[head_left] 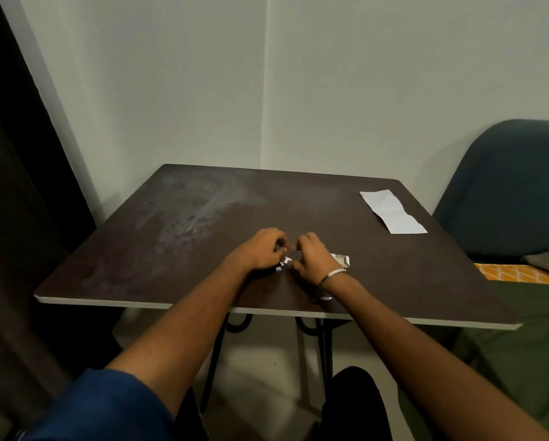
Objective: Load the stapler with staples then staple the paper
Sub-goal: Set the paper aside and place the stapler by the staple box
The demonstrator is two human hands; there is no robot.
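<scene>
Both forearms reach forward over near table (114, 283) edge. Left hand (260, 249) and right hand (312, 256) curled together, fingertips pinching something small, too hidden to identify. Small white box (343, 259) behind right hand. Paper (392, 211) far right, flat.

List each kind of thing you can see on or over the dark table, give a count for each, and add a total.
Hands: 2, the left hand and right hand, close together over the table
Folded white paper: 1, at the far right corner
Small pale carton: 1, beside the right hand
Small whitish item between the hands: 1, too hidden to identify
Total: 5
</scene>
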